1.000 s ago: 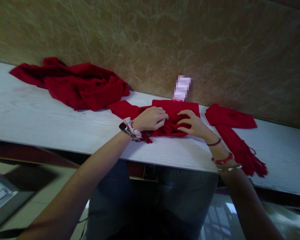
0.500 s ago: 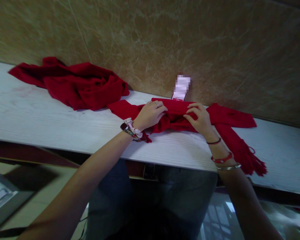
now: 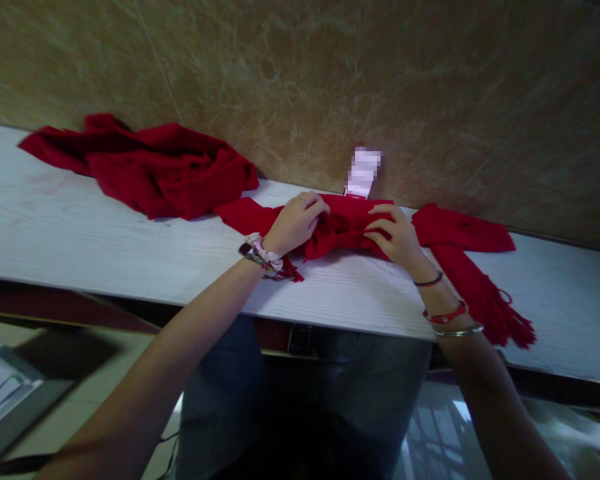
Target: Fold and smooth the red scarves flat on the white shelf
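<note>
A red scarf (image 3: 353,210) with fringed ends lies bunched and partly folded on the white wood-grain ledge in front of me. My left hand (image 3: 295,227) has its fingers curled over the left part of the folded middle, gripping the cloth; its thumb is mostly hidden. At the right part of that bundle, my right hand (image 3: 395,237) holds a fold between thumb and bent fingers. A fringed tail (image 3: 495,307) of red cloth hangs toward the ledge's front edge beyond my right wrist, and a flat red end stretches to the right.
Another heap of red cloth (image 3: 165,173) rests on the ledge at the left, against the brown marbled wall (image 3: 260,80). A flat card-like item (image 3: 363,175) with a blurred-out face leans on the wall behind the scarf. The ledge (image 3: 105,247) is narrow, with my legs beneath its front edge.
My left hand has shifted slightly up and to the left, drawing the scarf's middle folds up and exposing more crumpled cloth. My right hand stays nearly in place.
</note>
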The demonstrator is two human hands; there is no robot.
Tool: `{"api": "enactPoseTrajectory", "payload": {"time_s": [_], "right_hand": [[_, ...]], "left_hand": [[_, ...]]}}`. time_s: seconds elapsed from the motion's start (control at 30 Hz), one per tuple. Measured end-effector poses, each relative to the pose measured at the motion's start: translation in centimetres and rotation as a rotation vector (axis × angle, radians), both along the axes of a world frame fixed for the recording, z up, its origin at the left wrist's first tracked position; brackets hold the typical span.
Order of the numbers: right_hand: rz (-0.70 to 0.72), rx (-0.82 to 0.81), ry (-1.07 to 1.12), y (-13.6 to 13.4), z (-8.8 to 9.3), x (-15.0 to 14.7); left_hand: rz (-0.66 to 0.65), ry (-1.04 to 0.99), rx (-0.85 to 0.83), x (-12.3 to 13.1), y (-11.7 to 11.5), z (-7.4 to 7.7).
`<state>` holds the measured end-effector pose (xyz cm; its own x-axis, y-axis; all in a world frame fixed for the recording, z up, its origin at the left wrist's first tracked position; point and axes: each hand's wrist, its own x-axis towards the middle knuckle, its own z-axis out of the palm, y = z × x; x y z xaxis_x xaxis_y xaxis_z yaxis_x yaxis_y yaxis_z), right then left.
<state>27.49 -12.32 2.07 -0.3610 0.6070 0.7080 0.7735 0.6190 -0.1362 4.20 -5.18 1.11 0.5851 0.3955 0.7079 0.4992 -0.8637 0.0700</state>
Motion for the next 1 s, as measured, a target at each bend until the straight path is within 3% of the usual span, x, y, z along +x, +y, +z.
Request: {"api": "enactPoseTrajectory", "payload": {"time_s": [0.17, 0.37, 0.63, 0.87, 1.0], "right_hand": [[-0.061, 0.026, 0.107, -0.2, 0.2, -0.2], [-0.105, 0.076, 0.177, 0.0, 0.3, 0.3], [-0.109, 0.003, 0.097, -0.3, 0.5, 0.3], [-0.257, 0.108, 0.227, 0.3, 1.1, 2.7], [-0.245, 0.093, 0.194, 0.6, 0.7, 3.2]], "left_hand": [[-0.192, 0.159, 0.082, 0.6, -0.3, -0.4], [-0.204, 0.311, 0.010, 0.8, -1.1, -0.1], [-0.072, 0.265, 0.060, 1.2, -1.8, 0.0], [0.126, -0.006, -0.018, -0.7, 0.1, 1.2], [0.106, -0.053, -0.028, -1.2, 0.6, 1.1]]}}
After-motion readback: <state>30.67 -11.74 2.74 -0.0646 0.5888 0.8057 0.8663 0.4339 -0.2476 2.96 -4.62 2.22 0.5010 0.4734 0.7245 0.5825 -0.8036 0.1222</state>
